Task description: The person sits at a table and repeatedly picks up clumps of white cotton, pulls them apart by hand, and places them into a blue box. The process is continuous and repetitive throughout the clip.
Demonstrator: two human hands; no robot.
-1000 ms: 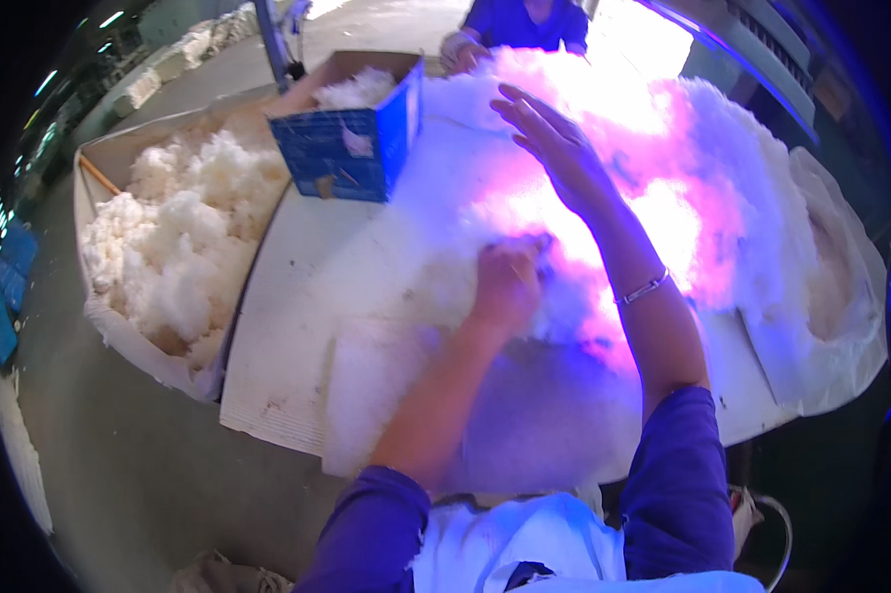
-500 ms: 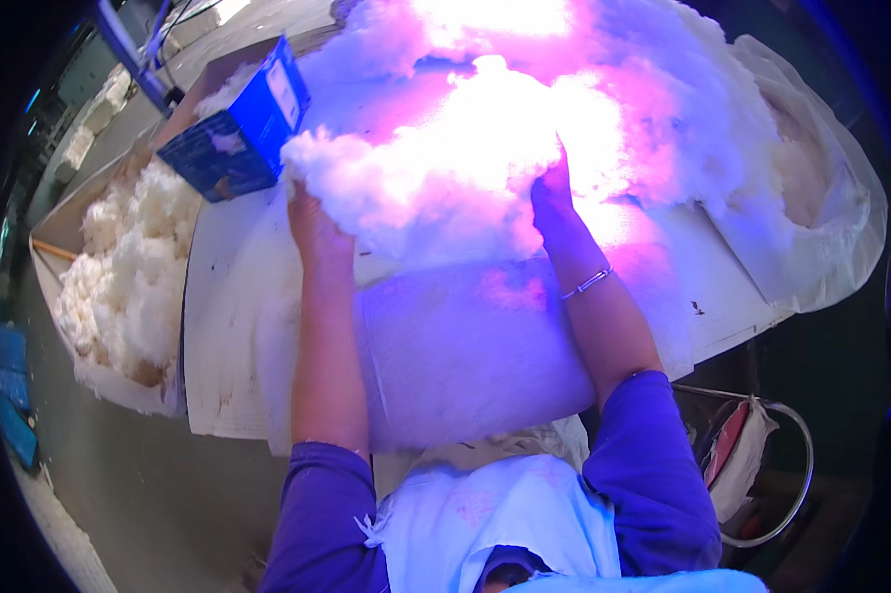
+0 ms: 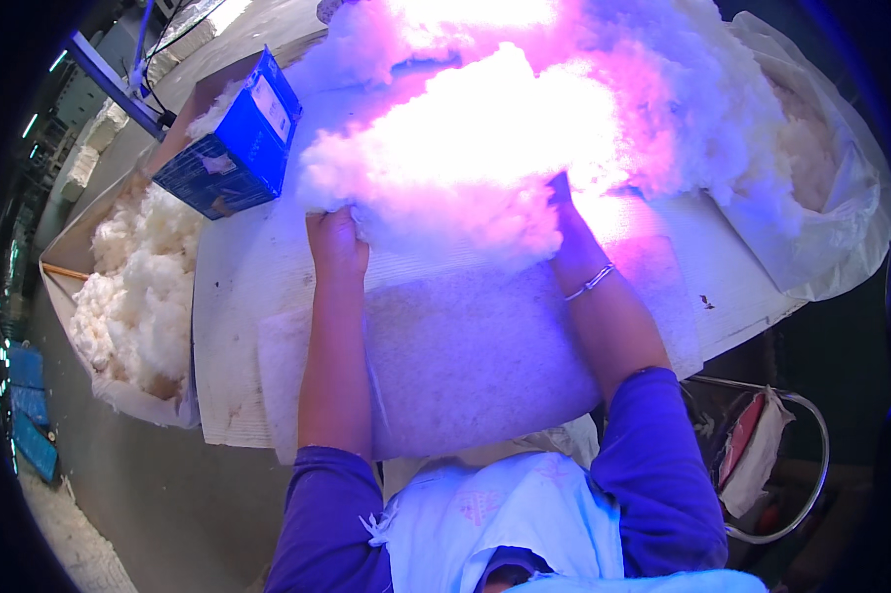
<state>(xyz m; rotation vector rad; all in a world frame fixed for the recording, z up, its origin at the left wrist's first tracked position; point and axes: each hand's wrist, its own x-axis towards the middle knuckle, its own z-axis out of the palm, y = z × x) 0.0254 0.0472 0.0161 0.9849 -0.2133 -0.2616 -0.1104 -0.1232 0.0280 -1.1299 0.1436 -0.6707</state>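
A large mass of white fluffy fibre point(image 3: 366, 163), washed out by strong pink-violet glare, spreads over the table. At its near left corner my left hand point(image 3: 337, 240) is closed, with a small wisp of fibre showing at its fingers. On the near right side, my right hand point(image 3: 562, 203) reaches against the same mass; its fingers are lost behind the fibre and in the glare. Under my forearms lies a thin whitish fabric sheet point(image 3: 465, 346), draping over the table's near edge.
A blue cardboard box point(image 3: 238, 148) with fibre in it stands at the table's left. Beside it is a larger container of loose fibre point(image 3: 134, 306). Clear plastic sheeting point(image 3: 860, 242) holds more fibre at the right. A metal-framed chair point(image 3: 821, 445) stands near right.
My left hand has drawn back toward me and right, from under the fibre's edge, and now shows as closed. My right hand has come slightly nearer. The fibre's near edge has shifted.
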